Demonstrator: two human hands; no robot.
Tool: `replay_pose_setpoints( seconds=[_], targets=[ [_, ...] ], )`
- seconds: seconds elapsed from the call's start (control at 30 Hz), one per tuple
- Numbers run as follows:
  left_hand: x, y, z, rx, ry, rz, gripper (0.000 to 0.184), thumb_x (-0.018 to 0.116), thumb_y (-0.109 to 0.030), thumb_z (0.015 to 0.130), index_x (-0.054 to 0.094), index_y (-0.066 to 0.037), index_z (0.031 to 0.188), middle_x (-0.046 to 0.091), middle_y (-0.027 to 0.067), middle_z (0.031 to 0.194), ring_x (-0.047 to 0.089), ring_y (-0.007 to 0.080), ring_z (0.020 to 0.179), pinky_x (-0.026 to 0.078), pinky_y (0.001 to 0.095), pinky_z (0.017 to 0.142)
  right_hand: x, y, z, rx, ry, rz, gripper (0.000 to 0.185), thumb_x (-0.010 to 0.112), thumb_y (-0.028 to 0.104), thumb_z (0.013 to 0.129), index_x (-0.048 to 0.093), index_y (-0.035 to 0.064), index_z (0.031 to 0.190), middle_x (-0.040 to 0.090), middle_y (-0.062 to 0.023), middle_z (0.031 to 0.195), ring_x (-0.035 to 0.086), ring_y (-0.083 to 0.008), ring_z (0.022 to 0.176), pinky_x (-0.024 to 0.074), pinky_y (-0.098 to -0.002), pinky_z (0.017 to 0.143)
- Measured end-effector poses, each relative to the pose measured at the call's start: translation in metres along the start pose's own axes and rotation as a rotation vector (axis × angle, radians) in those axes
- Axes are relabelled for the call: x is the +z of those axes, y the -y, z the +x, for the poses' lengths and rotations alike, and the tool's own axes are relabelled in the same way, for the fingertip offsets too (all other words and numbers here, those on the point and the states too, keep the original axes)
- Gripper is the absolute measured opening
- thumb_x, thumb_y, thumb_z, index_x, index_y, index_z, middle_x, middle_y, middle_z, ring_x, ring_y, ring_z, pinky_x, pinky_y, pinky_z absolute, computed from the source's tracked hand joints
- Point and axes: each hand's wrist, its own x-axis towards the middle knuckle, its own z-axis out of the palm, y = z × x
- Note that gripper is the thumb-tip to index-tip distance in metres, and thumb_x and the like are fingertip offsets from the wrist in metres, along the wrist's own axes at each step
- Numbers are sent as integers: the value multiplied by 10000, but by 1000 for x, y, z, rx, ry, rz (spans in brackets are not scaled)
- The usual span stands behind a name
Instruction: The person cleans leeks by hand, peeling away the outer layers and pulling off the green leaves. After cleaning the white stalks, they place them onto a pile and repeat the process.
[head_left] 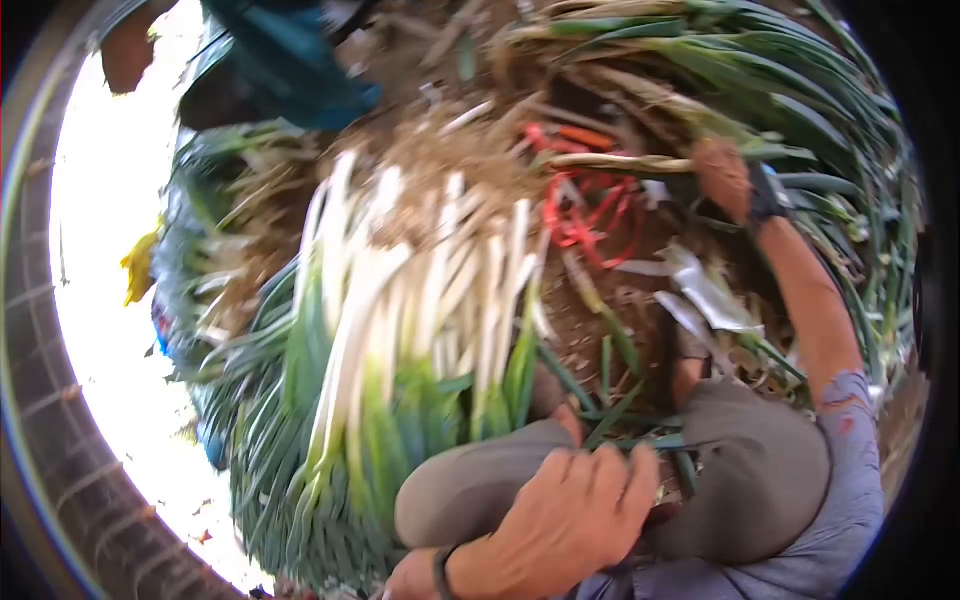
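My right hand [722,180], with a dark band at the wrist, reaches out at the upper right. Its fingers are closed around a long pale-stemmed leek [620,162] whose stem points left. My left hand [575,510] is low over my lap, beside my knee, its fingers bent and a little apart; I see nothing in it. In front of me lies a big pile of leeks [390,300], white stems and brown roots pointing away, green leaves toward me. Red plastic ties [595,215] lie tangled on the soil just left of my right hand.
More leeks [800,90] are heaped along the upper right. Another bundle [240,240] lies at the left. A clear plastic piece [705,290] sits on the littered soil. At the top left, part of another person in teal clothing [290,70] shows.
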Motion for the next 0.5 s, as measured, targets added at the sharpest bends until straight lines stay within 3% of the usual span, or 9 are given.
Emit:
replay_pose_setpoints(
  seconds=[0.03,0.07,0.17,0.27,0.37,0.5],
  targets=[
    [-3,-1,-1,-11,3,4,411,593,-176,765,563,47,1108,551,110,829,542,200,715,399,313,616,8,5,-4,153,382,110,95,504,52,775,589,52,819,570,-133,797,580,-269,799,432,-385,722],
    [-1,-2,-2,-3,-19,21,408,585,-168,762,559,63,1098,542,104,809,531,199,699,387,315,603,-9,5,-7,82,393,86,158,518,-5,746,577,-33,890,567,-206,972,576,-348,913,471,-449,796],
    [-2,-5,-3,-13,-65,47,354,578,-138,766,550,55,1061,527,86,764,531,205,677,401,330,591,-42,-5,-27,94,195,163,131,555,-6,732,569,-17,862,572,-206,952,586,-377,847,481,-452,741],
    [2,-10,0,-67,-85,9,256,569,-104,768,542,20,991,522,83,736,543,229,670,409,345,587,-126,-11,-6,79,53,286,122,545,-4,762,552,-25,882,573,-194,803,594,-380,714,486,-450,630],
    [20,-11,3,-103,-165,-62,148,579,-89,749,518,-23,866,555,111,737,575,275,667,418,371,575,-216,-10,22,214,7,415,109,574,38,802,538,-4,896,589,-194,803,594,-389,728,486,-451,622],
    [30,-2,8,-88,-195,-175,186,607,-112,712,518,-12,842,573,132,727,590,318,637,434,419,557,-326,-50,44,224,-316,611,108,597,143,881,559,42,889,630,-124,819,636,-237,717,476,-372,624]
  ],
)
